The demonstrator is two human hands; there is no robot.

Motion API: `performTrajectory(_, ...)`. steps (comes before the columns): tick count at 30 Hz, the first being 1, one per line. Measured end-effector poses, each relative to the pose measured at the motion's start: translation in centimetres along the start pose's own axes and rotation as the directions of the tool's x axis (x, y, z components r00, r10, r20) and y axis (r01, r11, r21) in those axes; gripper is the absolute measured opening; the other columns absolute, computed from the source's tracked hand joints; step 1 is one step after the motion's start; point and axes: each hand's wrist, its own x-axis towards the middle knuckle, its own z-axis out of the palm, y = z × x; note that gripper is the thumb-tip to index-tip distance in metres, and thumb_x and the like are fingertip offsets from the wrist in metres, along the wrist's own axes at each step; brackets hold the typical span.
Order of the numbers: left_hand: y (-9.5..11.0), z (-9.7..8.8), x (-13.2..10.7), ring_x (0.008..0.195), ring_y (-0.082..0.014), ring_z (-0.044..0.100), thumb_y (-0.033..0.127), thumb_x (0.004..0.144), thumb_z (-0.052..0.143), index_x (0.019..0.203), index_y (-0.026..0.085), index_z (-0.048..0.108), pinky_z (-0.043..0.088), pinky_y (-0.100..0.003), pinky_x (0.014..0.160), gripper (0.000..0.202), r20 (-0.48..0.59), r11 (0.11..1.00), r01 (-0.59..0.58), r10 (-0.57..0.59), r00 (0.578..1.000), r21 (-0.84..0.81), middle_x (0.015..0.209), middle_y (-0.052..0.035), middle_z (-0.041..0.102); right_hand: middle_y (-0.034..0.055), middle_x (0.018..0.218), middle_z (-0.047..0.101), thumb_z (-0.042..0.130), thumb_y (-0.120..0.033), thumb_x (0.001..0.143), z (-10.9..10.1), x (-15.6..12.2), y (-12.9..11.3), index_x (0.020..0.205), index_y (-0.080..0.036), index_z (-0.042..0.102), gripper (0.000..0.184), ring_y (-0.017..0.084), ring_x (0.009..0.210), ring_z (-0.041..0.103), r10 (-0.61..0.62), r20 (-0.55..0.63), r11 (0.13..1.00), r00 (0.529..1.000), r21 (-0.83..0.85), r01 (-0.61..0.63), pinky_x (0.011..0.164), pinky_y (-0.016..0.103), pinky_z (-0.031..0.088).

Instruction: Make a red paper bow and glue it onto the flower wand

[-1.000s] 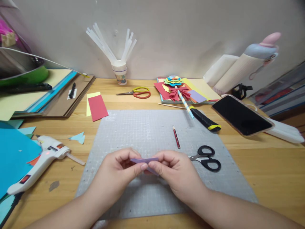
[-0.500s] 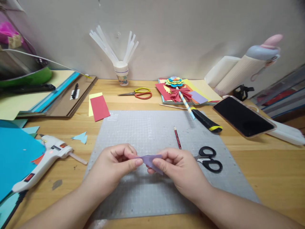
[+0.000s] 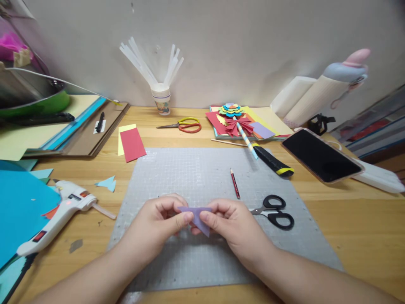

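A small folded piece of purple paper [image 3: 200, 215] is pinched between both hands above the grey cutting mat [image 3: 177, 173]. My left hand [image 3: 161, 217] grips its left end, thumb on the near face and fingers behind. On the other side, my right hand [image 3: 229, 221] holds it the same way, its thumb close to the left one. The paper has a straight upper edge and tapers to a point at the bottom. Black-handled scissors [image 3: 278, 213] lie just right of my right hand, blades partly hidden by it. Beyond them rests a short red pencil [image 3: 234, 183].
A white glue gun [image 3: 60, 215] lies left of the mat near blue paper scraps [image 3: 107, 183]. Behind are red paper [image 3: 133, 144], red-and-yellow scissors [image 3: 186, 124], a cup of glue sticks [image 3: 163, 101], a paper flower [image 3: 232, 110], a utility knife [image 3: 274, 160] and a phone [image 3: 321, 156].
The purple paper has turned slightly between my fingers, and its lower point now hangs more to the left. My thumbs have come closer together.
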Motion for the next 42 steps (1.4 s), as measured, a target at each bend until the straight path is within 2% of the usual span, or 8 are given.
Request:
performTrajectory(4, 0.2, -0.4, -0.3, 0.060, -0.0120, 0.050, 0.029, 0.078, 0.065, 0.057, 0.017, 0.056, 0.038, -0.024, 0.056, 0.025, -0.048, 0.983, -0.085, 0.094, 0.994, 0.163, 0.063, 0.0016, 0.054, -0.0001, 0.066, 0.062, 0.063, -0.037, 0.080, -0.3, -0.2, -0.1, 0.069, -0.017, 0.060, 0.023, 0.012, 0.062, 0.054, -0.023, 0.078, 0.976, 0.997, -0.216, 0.039, 0.061, 0.026, 0.041)
performTrajectory(9, 0.3, -0.5, -0.5, 0.064, -0.0142, 0.052, 0.028, 0.081, 0.063, 0.062, 0.018, 0.062, 0.038, -0.026, 0.060, 0.022, -0.046, 0.873, -0.164, 0.208, 0.977, 0.459, 0.064, -0.0001, 0.056, -0.0051, 0.055, 0.040, 0.057, -0.027, 0.082, -0.7, -0.5, -0.3, 0.056, -0.018, 0.044, 0.030, 0.009, 0.054, 0.036, -0.119, 0.164, 0.770, 0.979, -0.607, 0.195, 0.051, 0.024, 0.026)
performTrajectory(14, 0.3, -0.9, -0.6, 0.061, -0.0115, 0.048, 0.033, 0.084, 0.060, 0.065, 0.018, 0.059, 0.036, -0.024, 0.057, 0.025, -0.021, 0.967, -0.153, 0.161, 0.987, 0.202, 0.068, 0.0014, 0.054, -0.0045, 0.055, 0.051, 0.061, -0.044, 0.079, -0.7, -0.5, -0.7, 0.064, -0.019, 0.048, 0.032, 0.007, 0.046, 0.044, 0.075, 0.196, 0.974, 0.978, -0.227, -0.029, 0.046, 0.021, 0.032)
performTrajectory(18, 0.2, -1.1, -1.0, 0.056, -0.0099, 0.040, 0.044, 0.086, 0.056, 0.072, 0.019, 0.056, 0.032, -0.022, 0.053, 0.028, 0.069, 0.997, -0.059, 0.056, 0.996, 0.043, 0.062, 0.0039, 0.047, -0.0037, 0.054, 0.057, 0.071, -0.054, 0.070, -0.7, -0.5, -0.8, 0.066, -0.017, 0.050, 0.042, 0.005, 0.041, 0.047, 0.180, 0.319, 0.984, 0.930, -0.050, -0.173, 0.042, 0.017, 0.034)
performTrajectory(24, 0.0, -0.6, -1.2, 0.054, -0.0097, 0.034, 0.048, 0.082, 0.058, 0.066, 0.019, 0.049, 0.027, -0.023, 0.051, 0.035, 0.296, 1.000, 0.022, -0.022, 0.955, 0.005, 0.057, 0.0051, 0.041, -0.0049, 0.053, 0.057, 0.074, -0.054, 0.066, -0.4, -0.7, -0.7, 0.064, -0.016, 0.050, 0.045, 0.003, 0.040, 0.048, 0.238, 0.392, 0.970, 0.889, -0.049, -0.238, 0.041, 0.016, 0.036)
performTrajectory(32, 0.4, -1.1, -1.1, 0.056, -0.0115, 0.029, 0.039, 0.078, 0.060, 0.053, 0.020, 0.030, 0.023, -0.028, 0.053, 0.044, 0.267, 0.998, -0.048, 0.036, 0.963, 0.039, 0.056, 0.0049, 0.029, -0.0061, 0.051, 0.053, 0.074, -0.052, 0.069, -0.3, -1.0, -0.6, 0.063, -0.015, 0.052, 0.043, 0.003, 0.041, 0.046, 0.201, 0.429, 0.978, 0.881, -0.032, -0.208, 0.042, 0.016, 0.036)
performTrajectory(36, 0.4, -1.0, -1.3, 0.054, -0.0118, 0.026, 0.045, 0.079, 0.059, 0.051, 0.020, 0.023, 0.021, -0.030, 0.053, 0.052, 0.256, 0.999, -0.039, 0.028, 0.966, 0.036, 0.056, 0.0049, 0.024, -0.0060, 0.050, 0.053, 0.074, -0.053, 0.067, -0.3, -1.0, -0.6, 0.063, -0.015, 0.052, 0.044, 0.003, 0.042, 0.045, 0.205, 0.433, 0.977, 0.878, -0.029, -0.213, 0.042, 0.017, 0.036)
performTrajectory(42, -0.3, -0.8, -1.2, 0.055, -0.0123, 0.031, 0.061, 0.082, 0.051, 0.051, 0.020, 0.036, 0.023, -0.029, 0.054, 0.054, 0.245, 0.999, -0.040, 0.046, 0.968, -0.032, 0.055, 0.0042, 0.030, -0.0059, 0.050, 0.055, 0.075, -0.051, 0.067, -0.5, -0.8, -0.8, 0.063, -0.015, 0.052, 0.043, 0.003, 0.041, 0.047, 0.209, 0.415, 0.975, 0.885, -0.023, -0.219, 0.041, 0.015, 0.038)
